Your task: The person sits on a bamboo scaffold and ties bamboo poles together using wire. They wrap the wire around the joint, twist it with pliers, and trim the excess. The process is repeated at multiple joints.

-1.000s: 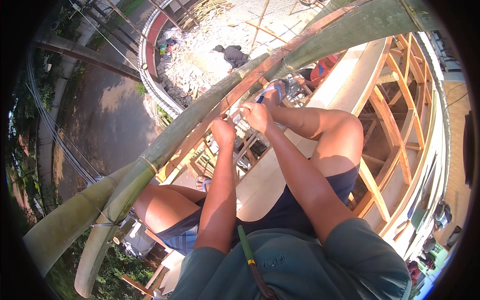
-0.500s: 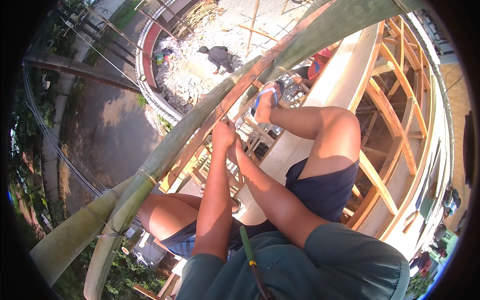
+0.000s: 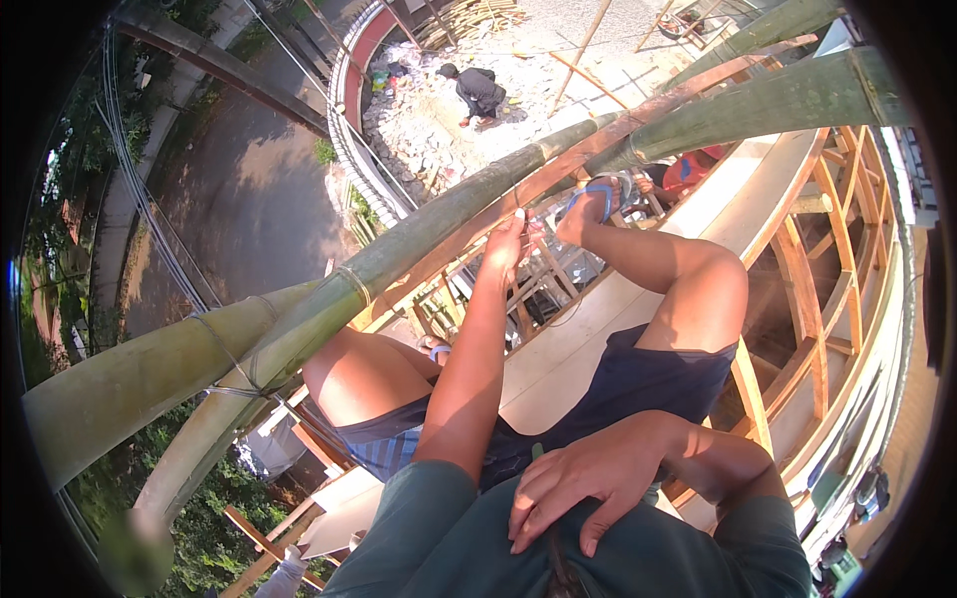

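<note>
My left hand (image 3: pixel 506 245) is raised to a reddish wooden batten (image 3: pixel 588 154) that runs along a green bamboo pole (image 3: pixel 429 237). Its thumb and fingers are pinched together just below a thin tie wire (image 3: pixel 517 195) on the batten, and they seem to grip the wire's end. In front of my chest, my right hand (image 3: pixel 598 476) is spread with fingers apart, back upward, over my green shirt. A green handle tip (image 3: pixel 538 450) of a tool hanging there peeks out beside its knuckles; the rest is mostly covered.
I sit high on a pale plank ledge (image 3: pixel 558 364), legs apart. Curved wooden framing (image 3: pixel 797 284) stands at the right. A thick bamboo (image 3: pixel 778 105) crosses at upper right. Far below, a person (image 3: pixel 477 92) crouches on rubble beside a road (image 3: pixel 254 199). A red-clad person (image 3: pixel 688 171) is beyond my foot.
My right hand has left the left hand's side and come back to my chest, over the green-handled tool. My left hand stays at the batten. The whole view has shifted.
</note>
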Motion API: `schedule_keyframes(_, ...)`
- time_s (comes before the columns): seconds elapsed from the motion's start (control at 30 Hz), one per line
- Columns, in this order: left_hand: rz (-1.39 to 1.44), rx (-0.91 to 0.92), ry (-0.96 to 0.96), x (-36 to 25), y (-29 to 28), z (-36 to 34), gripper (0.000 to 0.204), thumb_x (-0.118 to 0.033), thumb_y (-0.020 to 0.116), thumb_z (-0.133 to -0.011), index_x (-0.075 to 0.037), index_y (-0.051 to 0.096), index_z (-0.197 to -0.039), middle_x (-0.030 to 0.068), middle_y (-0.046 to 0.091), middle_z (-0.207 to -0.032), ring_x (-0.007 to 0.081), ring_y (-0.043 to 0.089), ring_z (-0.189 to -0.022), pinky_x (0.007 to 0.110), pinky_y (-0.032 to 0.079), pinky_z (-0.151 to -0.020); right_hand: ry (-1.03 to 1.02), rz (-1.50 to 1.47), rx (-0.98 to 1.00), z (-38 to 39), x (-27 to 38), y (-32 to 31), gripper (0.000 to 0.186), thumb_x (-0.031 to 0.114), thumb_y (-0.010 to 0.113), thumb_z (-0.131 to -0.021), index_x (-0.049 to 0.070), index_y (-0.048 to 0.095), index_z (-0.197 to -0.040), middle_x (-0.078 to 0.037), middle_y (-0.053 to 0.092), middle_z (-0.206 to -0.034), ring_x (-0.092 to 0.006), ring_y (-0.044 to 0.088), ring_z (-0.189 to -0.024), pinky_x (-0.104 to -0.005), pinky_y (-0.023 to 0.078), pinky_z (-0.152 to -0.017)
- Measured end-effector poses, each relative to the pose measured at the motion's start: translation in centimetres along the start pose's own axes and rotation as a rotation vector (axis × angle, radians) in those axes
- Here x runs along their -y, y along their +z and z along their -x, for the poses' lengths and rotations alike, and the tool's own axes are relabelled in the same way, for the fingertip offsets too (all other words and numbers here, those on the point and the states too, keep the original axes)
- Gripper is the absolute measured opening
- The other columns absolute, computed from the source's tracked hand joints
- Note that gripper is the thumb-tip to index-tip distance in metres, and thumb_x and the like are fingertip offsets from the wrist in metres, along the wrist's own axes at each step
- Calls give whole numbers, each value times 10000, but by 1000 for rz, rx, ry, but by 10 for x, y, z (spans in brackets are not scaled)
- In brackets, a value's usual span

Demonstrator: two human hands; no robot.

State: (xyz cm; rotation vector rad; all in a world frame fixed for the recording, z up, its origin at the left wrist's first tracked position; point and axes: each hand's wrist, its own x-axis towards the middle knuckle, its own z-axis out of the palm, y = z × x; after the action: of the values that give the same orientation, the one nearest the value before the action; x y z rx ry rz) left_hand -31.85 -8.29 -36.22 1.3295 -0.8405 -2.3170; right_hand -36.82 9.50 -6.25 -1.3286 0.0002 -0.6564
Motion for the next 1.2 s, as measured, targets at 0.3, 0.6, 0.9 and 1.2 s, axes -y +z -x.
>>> schedule_keyframes(0.3, 85, 68, 21, 11, -12, -18, 279, -300, 555, -1021, -81, 649, -1165, -61, 462, -668, 51, 387, -534, 226, 348, -481, 154, 88, -134, 27, -22, 11, 344, 353, 671, -929, 25, 619, -1021, -105, 559, -983, -298, 525, -936, -410, 427, -839)
schedule_keyframes(0.6, 201, 29, 144, 25, 4, -10, 293, -279, 572, -1015, -45, 652, -1173, -77, 379, -621, 37, 306, -484, 209, 300, -444, -390, -399, -359, 11, -40, 27, 430, 488, 550, -977, 72, 636, -909, -62, 487, -916, -242, 447, -827, -386, 387, -776)
schedule_keyframes(0.9, -54, -228, 349, 36, 2, -32, 198, -237, 643, -970, -64, 729, -928, -46, 589, -680, 54, 478, -606, 248, 398, -573, -707, -599, -432, -19, 32, 35, 293, 346, 504, -1014, 108, 603, -875, -88, 498, -1009, -243, 489, -868, -471, 453, -773)
schedule_keyframes(1.2, -726, -730, 444, 37, 40, -22, 273, -338, 665, -902, -82, 728, -974, 181, 702, -847, 413, 643, -785, 452, 502, -725, -749, -322, -1119, 52, 51, -10, 226, 278, 429, -1049, 71, 392, -964, -133, 472, -1184, -310, 623, -1033, -596, 598, -777)
